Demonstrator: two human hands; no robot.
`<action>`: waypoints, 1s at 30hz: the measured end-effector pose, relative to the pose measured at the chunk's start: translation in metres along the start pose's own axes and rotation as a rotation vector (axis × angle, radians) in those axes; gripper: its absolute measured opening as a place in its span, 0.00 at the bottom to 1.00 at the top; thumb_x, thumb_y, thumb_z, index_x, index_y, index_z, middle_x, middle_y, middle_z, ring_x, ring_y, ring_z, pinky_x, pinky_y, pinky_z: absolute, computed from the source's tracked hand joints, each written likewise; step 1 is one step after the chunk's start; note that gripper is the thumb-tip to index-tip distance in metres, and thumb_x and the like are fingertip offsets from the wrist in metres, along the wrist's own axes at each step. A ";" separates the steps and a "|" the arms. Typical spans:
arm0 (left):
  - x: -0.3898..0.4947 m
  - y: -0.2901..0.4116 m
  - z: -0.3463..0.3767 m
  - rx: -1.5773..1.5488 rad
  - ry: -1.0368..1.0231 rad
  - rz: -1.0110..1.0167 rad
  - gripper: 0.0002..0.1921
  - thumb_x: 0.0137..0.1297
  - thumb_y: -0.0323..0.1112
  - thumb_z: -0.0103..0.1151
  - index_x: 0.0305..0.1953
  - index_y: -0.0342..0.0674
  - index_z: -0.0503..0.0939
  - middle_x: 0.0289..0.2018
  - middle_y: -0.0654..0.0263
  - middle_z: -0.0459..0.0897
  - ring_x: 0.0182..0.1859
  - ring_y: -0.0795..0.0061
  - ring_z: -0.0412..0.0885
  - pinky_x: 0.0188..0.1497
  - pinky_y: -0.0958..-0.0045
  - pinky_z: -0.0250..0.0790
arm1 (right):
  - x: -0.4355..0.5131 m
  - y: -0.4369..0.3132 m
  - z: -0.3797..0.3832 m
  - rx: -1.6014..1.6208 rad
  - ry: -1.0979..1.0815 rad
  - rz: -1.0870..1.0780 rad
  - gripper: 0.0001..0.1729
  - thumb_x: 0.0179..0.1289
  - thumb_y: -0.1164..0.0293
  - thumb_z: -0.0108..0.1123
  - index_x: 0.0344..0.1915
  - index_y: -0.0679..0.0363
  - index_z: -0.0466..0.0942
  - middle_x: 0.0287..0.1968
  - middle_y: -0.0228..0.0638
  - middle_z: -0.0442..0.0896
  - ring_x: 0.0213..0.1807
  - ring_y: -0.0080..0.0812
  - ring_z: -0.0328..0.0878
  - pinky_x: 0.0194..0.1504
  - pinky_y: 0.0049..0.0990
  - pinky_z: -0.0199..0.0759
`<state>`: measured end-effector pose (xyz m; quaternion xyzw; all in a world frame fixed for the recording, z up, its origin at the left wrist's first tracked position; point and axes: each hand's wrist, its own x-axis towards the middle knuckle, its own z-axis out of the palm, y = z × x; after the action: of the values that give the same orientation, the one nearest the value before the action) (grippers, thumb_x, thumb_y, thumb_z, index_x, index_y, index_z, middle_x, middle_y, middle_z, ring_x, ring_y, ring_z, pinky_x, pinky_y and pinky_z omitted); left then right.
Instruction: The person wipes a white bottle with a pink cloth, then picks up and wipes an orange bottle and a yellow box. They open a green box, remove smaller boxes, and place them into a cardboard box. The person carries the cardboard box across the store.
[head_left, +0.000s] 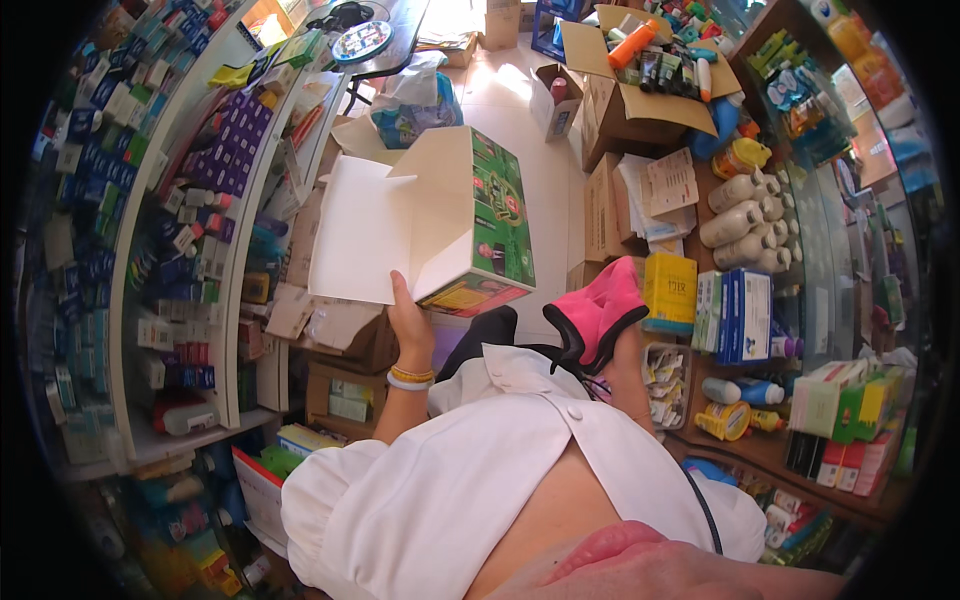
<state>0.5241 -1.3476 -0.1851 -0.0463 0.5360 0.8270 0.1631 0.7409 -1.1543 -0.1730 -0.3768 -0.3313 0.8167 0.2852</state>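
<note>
My left hand (410, 324) grips the near edge of an open cardboard carton (501, 202), its thumb over the white inner side. The carton is green and printed outside, plain inside, and tilted with its opening to the left. A broad white flap (361, 225) spreads out from it. My right hand (628, 346) holds a pink cloth (604, 307) with black edging, which hides most of the fingers. The cloth hangs to the right of the carton, apart from it.
Shelves of small medicine boxes (112, 187) line the left. On the right are a yellow box (670, 289), white bottles (739, 221) and a glass-fronted cabinet (817, 195). An open brown carton (637, 112) full of bottles stands ahead. Flattened cardboard (330, 322) lies beneath my left hand.
</note>
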 end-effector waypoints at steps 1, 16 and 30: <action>0.020 -0.009 0.009 -0.013 0.041 -0.018 0.26 0.72 0.50 0.41 0.56 0.31 0.68 0.52 0.62 0.75 0.52 0.70 0.75 0.55 0.70 0.64 | 0.024 0.002 0.003 -0.002 0.028 0.007 0.38 0.65 0.45 0.49 0.64 0.59 0.59 0.59 0.36 0.70 0.57 0.32 0.71 0.57 0.34 0.68; 0.349 0.009 0.228 0.010 -0.186 -0.194 0.24 0.73 0.48 0.40 0.56 0.33 0.68 0.53 0.63 0.75 0.54 0.70 0.74 0.56 0.68 0.65 | 0.335 -0.073 0.139 -0.004 0.144 -0.138 0.34 0.68 0.50 0.49 0.64 0.61 0.59 0.58 0.35 0.70 0.56 0.30 0.71 0.57 0.32 0.67; 0.644 0.046 0.395 -0.272 -0.041 -0.093 0.23 0.73 0.51 0.35 0.54 0.38 0.68 0.42 0.65 0.80 0.36 0.74 0.80 0.32 0.75 0.73 | 0.638 -0.158 0.263 0.084 0.073 -0.105 0.32 0.69 0.52 0.48 0.65 0.60 0.59 0.61 0.34 0.67 0.59 0.31 0.68 0.61 0.31 0.64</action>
<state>-0.0588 -0.8671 -0.1404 -0.0760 0.4129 0.8843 0.2045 0.2101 -0.6857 -0.1951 -0.3760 -0.3053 0.7997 0.3549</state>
